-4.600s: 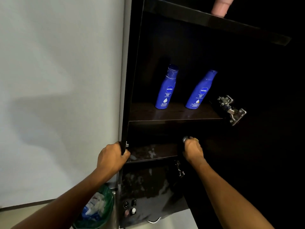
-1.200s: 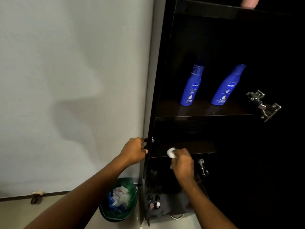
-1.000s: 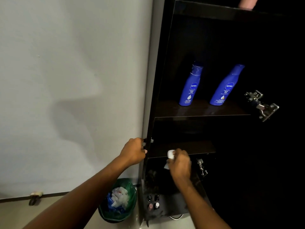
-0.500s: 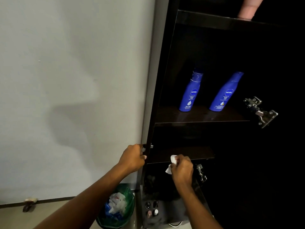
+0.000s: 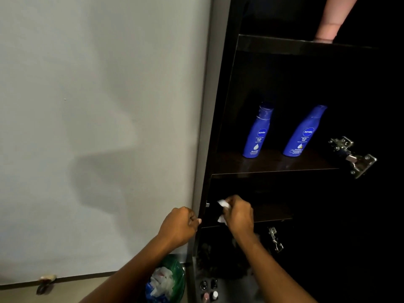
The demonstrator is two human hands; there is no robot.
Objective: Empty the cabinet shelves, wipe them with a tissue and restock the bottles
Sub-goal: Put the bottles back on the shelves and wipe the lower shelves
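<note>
A dark cabinet stands open against a pale wall. Two blue lotion bottles stand upright on its middle shelf (image 5: 273,166), the left bottle (image 5: 258,133) and the right bottle (image 5: 303,132). My right hand (image 5: 237,214) is closed around a crumpled white tissue (image 5: 223,204) at the left front of the lower shelf (image 5: 273,213). My left hand (image 5: 179,226) grips the cabinet's left front edge (image 5: 200,206) at the height of that lower shelf. A pink bottle (image 5: 330,20) stands on the top shelf, its upper part cut off by the frame.
Two metal door hinges show on the right: the upper hinge (image 5: 352,155) and the lower hinge (image 5: 275,239). A green bin (image 5: 168,281) with crumpled paper stands on the floor below my left arm. Several small bottles (image 5: 208,290) sit low down beneath the cabinet.
My right hand with the tissue has slid left along the lower shelf, from its middle toward the left front corner. My left hand has stayed on the cabinet edge.
</note>
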